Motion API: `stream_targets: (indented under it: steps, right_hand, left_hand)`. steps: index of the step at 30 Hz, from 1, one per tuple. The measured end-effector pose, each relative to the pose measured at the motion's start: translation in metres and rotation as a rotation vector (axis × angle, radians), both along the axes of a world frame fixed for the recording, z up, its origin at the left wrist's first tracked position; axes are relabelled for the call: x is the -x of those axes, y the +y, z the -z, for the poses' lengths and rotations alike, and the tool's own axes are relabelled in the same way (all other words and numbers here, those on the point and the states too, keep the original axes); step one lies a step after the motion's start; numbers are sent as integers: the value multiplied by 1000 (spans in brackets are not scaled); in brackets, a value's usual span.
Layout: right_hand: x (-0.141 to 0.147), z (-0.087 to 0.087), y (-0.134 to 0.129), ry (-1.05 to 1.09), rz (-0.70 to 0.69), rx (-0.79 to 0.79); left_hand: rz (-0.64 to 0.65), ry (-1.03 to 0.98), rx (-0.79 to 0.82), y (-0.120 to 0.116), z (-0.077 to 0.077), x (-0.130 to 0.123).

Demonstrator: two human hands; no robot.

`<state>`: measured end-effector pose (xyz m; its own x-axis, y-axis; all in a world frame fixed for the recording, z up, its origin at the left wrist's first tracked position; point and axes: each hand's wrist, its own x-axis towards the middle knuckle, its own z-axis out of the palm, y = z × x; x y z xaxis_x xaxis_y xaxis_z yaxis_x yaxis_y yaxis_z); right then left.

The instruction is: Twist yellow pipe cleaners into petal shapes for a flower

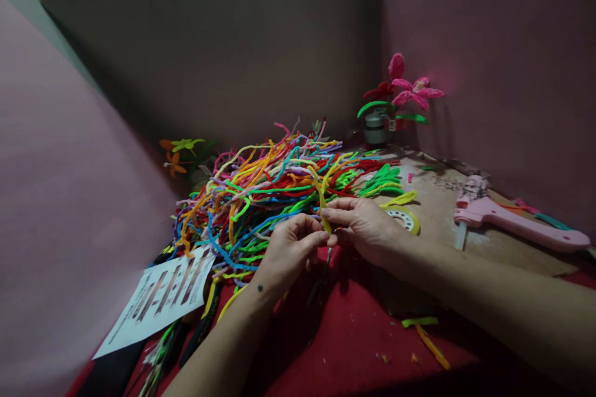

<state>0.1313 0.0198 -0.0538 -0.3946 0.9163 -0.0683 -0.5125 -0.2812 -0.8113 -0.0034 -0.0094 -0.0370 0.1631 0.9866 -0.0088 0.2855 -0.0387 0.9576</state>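
A yellow fuzzy stem piece (321, 201) rises between my two hands, its lower end pinched in the fingers. My left hand (295, 245) is closed at the bottom of the piece, thumb against the fingers. Slightly higher and to the right, my right hand (361, 223) also pinches it. A thin dark strand hangs just below the fingertips. Behind the hands lies a large tangled heap of coloured fuzzy stems (261, 186). Just beyond my right hand is a roll of yellow tape (412, 221), partly hidden by it.
A pink glue gun (526, 226) rests on a brown board (437, 198) at the right. Pink fuzzy flowers (414, 92) stand at the back. A printed sheet (162, 298) lies at the left, with black-and-yellow tool handles (205, 322) beside it. Scraps dot the red cloth (344, 347).
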Motion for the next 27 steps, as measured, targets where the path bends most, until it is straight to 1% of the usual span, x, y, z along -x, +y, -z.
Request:
stream_targets:
  steps: [4,8,10,14,16,19,27]
  right_hand:
    - [1,2,1,0,-3,-19]
    - [0,4,2,-12,-25,-44]
    - [-1,4,1,-13,-39,-58]
    - [-1,4,0,-57,-95,-87]
    - [-1,5,-1,-82,-131,-89]
    - [0,5,-2,-101,-153,-75]
    - [-1,8,-1,-65,-180,-51]
  left_hand:
    - [-1,12,-19,-1,0,-1]
    - [6,2,15,-1,-1,1]
    - [-1,-57,38,0,-2,3]
    - [-50,-276,56,1,-2,8]
    - [-62,-350,59,2,-1,10]
    - [-65,-420,78,2,1,9]
    - [-79,-556,135,1,1,4]
